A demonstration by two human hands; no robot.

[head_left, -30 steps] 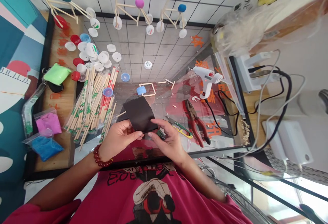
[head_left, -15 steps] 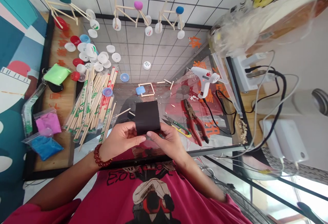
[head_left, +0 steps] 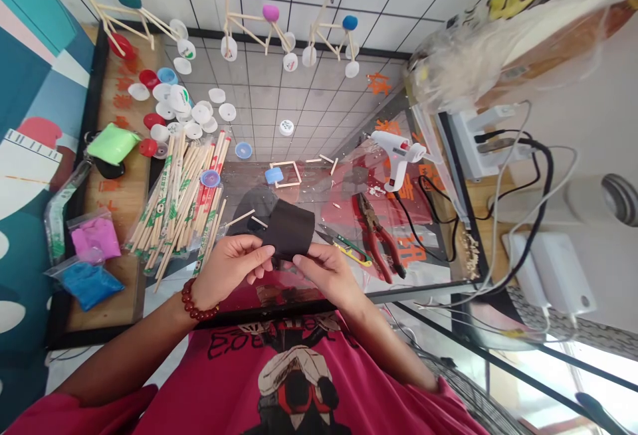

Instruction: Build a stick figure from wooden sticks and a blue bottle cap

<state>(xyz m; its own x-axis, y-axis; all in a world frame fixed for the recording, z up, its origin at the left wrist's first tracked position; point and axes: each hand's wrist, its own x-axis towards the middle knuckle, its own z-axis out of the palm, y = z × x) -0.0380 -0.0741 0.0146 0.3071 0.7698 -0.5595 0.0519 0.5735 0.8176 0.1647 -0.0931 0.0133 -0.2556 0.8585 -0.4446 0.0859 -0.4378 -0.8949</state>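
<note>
Both my hands hold a soft, dark black sheet (head_left: 290,229), possibly foam or felt, in front of my chest. My left hand (head_left: 230,263), with a red bead bracelet on its wrist, pinches the sheet's lower left side. My right hand (head_left: 325,275) grips its lower right corner with thumb and fingers. The hands nearly meet below the sheet, and my fingers hide its bottom edge. A loose bundle of bamboo sticks (head_left: 182,206) lies just beyond my left hand. Small green-handled snips (head_left: 343,249) lie beyond my right hand.
Red-handled pliers (head_left: 373,237) and a white glue gun (head_left: 397,157) lie to the right on a glass tabletop (head_left: 309,133). A small stick frame (head_left: 286,173) lies ahead. Bottle caps (head_left: 172,99) and bagged clay (head_left: 94,237) sit left; stick models (head_left: 259,30) stand beyond.
The black sheet has turned in my fingers, so its edges now slant instead of standing nearly square. It sits slightly lower and further left, and my hands have shifted their hold.
</note>
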